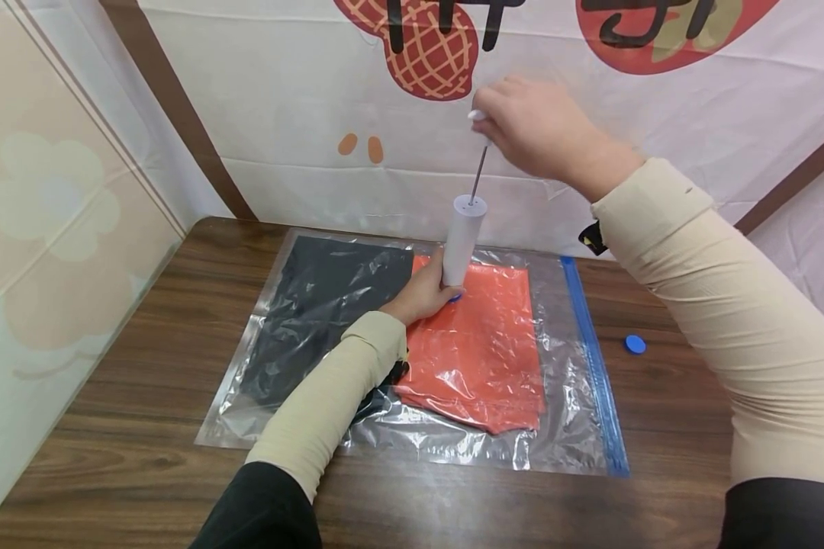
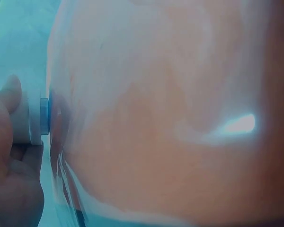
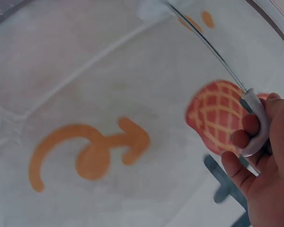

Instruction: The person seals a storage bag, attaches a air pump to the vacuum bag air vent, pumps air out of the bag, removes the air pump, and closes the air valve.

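A white hand pump point(image 1: 464, 240) stands nearly upright on a clear vacuum storage bag point(image 1: 563, 381), its lower end at the bag's blue valve point(image 1: 455, 298). My left hand point(image 1: 422, 293) grips the pump's barrel near its base; the left wrist view shows the barrel point(image 2: 26, 118) between thumb and fingers. Raised above it, my right hand point(image 1: 539, 130) holds the white pump handle point(image 3: 260, 123), fingers curled round it. The thin metal rod point(image 1: 479, 175) is drawn far out of the barrel. Inside the bag lie folded orange cloth point(image 1: 481, 351) and dark cloth point(image 1: 336, 297) side by side.
A round blue cap point(image 1: 635, 345) lies on the wooden table point(image 1: 666, 427), right of the bag's blue zip edge point(image 1: 593, 366). Behind the table hangs a printed white cloth point(image 1: 281, 99). Another printed cloth point(image 1: 62, 267) hangs along the left side.
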The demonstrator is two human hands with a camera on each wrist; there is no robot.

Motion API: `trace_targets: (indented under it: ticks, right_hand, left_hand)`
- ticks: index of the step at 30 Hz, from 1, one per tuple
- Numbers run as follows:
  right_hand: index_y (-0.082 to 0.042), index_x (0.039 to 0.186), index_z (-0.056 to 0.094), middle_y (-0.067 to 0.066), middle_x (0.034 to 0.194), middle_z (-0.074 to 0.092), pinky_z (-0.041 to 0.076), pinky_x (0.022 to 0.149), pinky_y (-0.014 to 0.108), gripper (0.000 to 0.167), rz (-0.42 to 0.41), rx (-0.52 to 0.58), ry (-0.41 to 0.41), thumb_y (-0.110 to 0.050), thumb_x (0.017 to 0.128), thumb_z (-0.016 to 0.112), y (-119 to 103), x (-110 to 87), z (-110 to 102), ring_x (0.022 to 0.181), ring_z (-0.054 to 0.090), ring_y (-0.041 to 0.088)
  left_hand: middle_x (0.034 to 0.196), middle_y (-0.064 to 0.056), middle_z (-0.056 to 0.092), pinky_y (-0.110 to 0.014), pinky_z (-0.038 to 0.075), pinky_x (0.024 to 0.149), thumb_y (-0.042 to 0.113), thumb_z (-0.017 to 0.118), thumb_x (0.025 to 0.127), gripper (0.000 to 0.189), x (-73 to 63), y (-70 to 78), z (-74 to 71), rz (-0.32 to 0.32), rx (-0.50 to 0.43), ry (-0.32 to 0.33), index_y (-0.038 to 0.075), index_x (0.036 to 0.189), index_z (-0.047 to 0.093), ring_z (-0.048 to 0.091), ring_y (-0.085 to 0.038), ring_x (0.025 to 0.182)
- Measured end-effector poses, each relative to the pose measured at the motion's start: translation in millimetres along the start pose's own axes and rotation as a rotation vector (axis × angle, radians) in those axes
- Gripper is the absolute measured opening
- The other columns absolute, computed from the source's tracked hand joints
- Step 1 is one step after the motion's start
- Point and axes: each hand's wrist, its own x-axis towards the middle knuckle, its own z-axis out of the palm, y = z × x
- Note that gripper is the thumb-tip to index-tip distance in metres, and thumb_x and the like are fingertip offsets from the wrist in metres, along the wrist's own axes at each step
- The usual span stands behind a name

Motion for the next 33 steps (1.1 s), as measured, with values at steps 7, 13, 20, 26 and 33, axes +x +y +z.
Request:
trace_targets:
  ticks: [7, 13, 20, 26, 33]
  right_hand:
    - [0.000, 0.110, 0.058, 0.017, 0.101, 0.065, 0.053, 0.083, 0.051, 0.018, -0.047, 0.046, -0.070, -0.017, 0.106, 0.056, -2, -6.9, 35, 0.094, 0.060, 0.035]
    - [-0.003, 0.109, 0.059, 0.015, 0.103, 0.066, 0.055, 0.082, 0.049, 0.015, -0.037, 0.059, -0.125, -0.017, 0.104, 0.060, -5, -9.5, 57, 0.095, 0.061, 0.033]
    - [-0.002, 0.104, 0.059, 0.015, 0.099, 0.066, 0.054, 0.083, 0.048, 0.013, -0.077, 0.057, -0.114, -0.015, 0.103, 0.062, -7, -11.1, 72, 0.094, 0.060, 0.034]
    - [-0.003, 0.106, 0.059, 0.014, 0.100, 0.067, 0.055, 0.084, 0.047, 0.014, -0.070, 0.046, -0.116, -0.016, 0.102, 0.064, -6, -11.4, 72, 0.093, 0.061, 0.032]
    - [-0.003, 0.107, 0.060, 0.014, 0.099, 0.066, 0.056, 0.078, 0.048, 0.013, -0.071, 0.036, -0.093, -0.015, 0.103, 0.062, -4, -10.0, 58, 0.090, 0.062, 0.032]
  left_hand:
    - [0.147, -0.013, 0.046, -0.047, 0.035, 0.117, 0.023, 0.073, 0.096, 0.081, 0.3, -0.7, 1.3, -0.024, -0.004, -0.011, 0.010, 0.154, 0.018, 0.048, -0.028, 0.136]
    - [0.146, -0.013, 0.046, -0.048, 0.035, 0.117, 0.023, 0.074, 0.096, 0.081, 0.3, -1.5, 1.0, -0.030, -0.015, -0.010, 0.010, 0.154, 0.019, 0.048, -0.029, 0.135]
    - [0.144, -0.014, 0.047, -0.047, 0.037, 0.116, 0.023, 0.072, 0.097, 0.079, 0.8, -2.2, 0.7, -0.017, -0.011, -0.013, 0.008, 0.154, 0.020, 0.050, -0.029, 0.133]
    - [0.143, -0.015, 0.048, -0.047, 0.038, 0.115, 0.021, 0.072, 0.097, 0.078, -0.3, -0.9, -0.6, -0.013, -0.016, -0.014, 0.007, 0.154, 0.020, 0.051, -0.029, 0.132]
    - [0.143, -0.015, 0.048, -0.046, 0.038, 0.115, 0.021, 0.072, 0.097, 0.078, -0.3, -0.2, -1.4, -0.008, -0.028, -0.015, 0.008, 0.153, 0.021, 0.051, -0.029, 0.132]
